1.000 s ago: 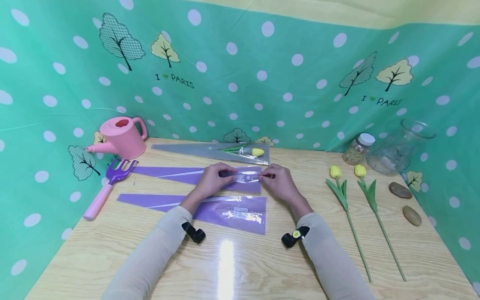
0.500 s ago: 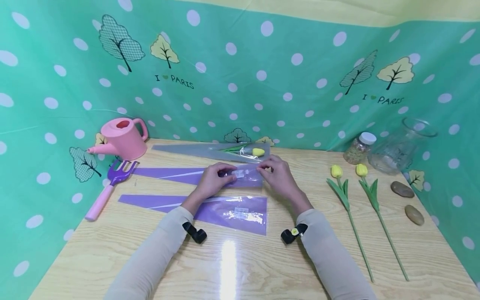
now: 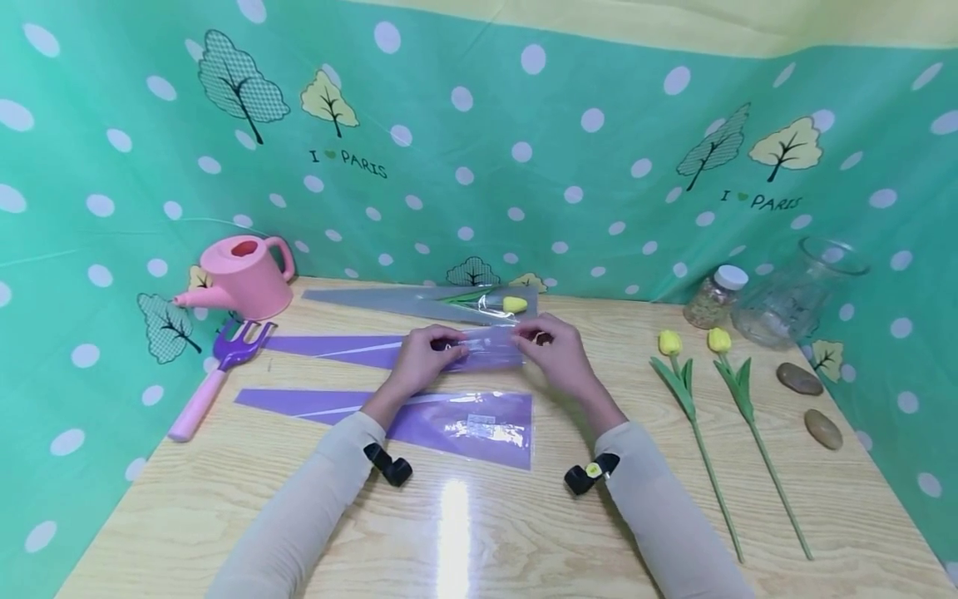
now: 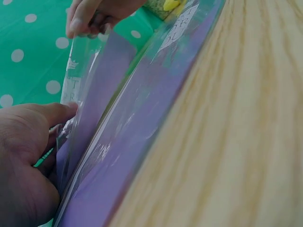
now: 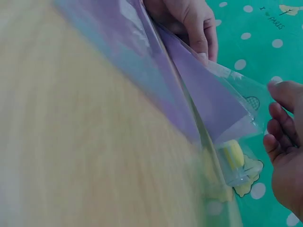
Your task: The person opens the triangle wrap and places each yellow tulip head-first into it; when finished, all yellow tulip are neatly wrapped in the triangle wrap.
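I see a purple sleeve on the desk, just in front of the grey sleeve. The left hand and the right hand, a little apart, pinch its clear end. The left hand hides the sleeve's middle, and its printing I cannot fully read.

I can read "I PARIS" twice on the cloth, left and right, a green heart after each "I". The held wrap and near wrap bear labels too blurred to make out.
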Available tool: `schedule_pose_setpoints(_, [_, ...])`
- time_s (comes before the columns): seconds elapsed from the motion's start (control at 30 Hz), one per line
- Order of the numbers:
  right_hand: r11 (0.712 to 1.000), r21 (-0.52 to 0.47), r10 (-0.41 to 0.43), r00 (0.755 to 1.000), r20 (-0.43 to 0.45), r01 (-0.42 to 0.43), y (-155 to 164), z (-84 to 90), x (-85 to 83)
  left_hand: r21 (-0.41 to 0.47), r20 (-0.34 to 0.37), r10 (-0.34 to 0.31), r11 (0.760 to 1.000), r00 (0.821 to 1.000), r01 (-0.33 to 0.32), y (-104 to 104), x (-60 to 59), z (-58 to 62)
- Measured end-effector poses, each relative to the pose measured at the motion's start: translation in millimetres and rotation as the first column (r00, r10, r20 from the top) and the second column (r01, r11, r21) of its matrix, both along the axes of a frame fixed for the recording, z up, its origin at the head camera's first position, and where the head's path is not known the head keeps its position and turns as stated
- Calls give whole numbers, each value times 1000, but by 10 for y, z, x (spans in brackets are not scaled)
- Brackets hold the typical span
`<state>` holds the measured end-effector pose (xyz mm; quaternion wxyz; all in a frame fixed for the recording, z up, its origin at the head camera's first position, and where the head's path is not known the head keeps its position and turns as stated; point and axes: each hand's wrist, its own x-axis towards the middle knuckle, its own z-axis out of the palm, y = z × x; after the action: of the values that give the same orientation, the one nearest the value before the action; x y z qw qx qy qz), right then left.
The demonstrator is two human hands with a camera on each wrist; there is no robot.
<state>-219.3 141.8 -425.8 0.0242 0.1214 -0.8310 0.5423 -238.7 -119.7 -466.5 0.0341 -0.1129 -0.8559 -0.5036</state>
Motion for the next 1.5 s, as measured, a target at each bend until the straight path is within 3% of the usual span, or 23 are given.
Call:
schedule_pose_setpoints(0.13, [996,-84,-33,997,69,39,238,67,142,3,8,3,1000,1000,-3,17,-1,-3])
schedule_pose_setpoints(0.27, [993,-96,-61,995,81,68,603,157,332,15,9,8,1000,1000,-8,20,0,-7])
schedule_pose_setpoints(0.4, [989,-106,-92,988,123,105,1038,139,586,22,16,11,1000,1000,-12,11,10,-14])
schedule_pose_setpoints(0.6, [981,-6,-186,958,218,192,1581,20,1028,30,30,15,999,999,-16,-18,36,-18])
schedule_pose_setpoints(0.77, [973,71,-231,931,282,219,1910,-39,1301,39,20,12,999,1000,-12,-40,36,-12])
schedule_pose_setpoints(0.83, [967,106,-253,927,277,233,2008,-47,1373,30,18,8,1000,1000,-8,-39,26,-17])
schedule_pose_setpoints(1.07, [955,75,-294,888,354,287,2203,-106,1515,13,19,4,1000,1000,-4,-12,19,-13])
schedule_pose_setpoints(1.17, [951,146,-308,884,351,274,2212,-128,1536,17,21,2,1000,1000,-2,-1,18,-5])
schedule_pose_setpoints(1.27, [913,312,-351,894,279,261,2168,-129,1538,18,21,2,1000,1000,-2,0,19,-6])
schedule_pose_setpoints(1.37, [842,463,-398,897,190,276,2099,-112,1524,17,23,2,1000,1000,-2,-2,22,-3])
schedule_pose_setpoints(1.43, [809,512,-417,896,156,288,2060,-102,1516,18,27,2,1000,1000,-2,-2,20,-4])
schedule_pose_setpoints(1.5, [796,523,-441,885,152,306,2034,-92,1512,18,28,-1,1000,1000,1,-2,19,-2])
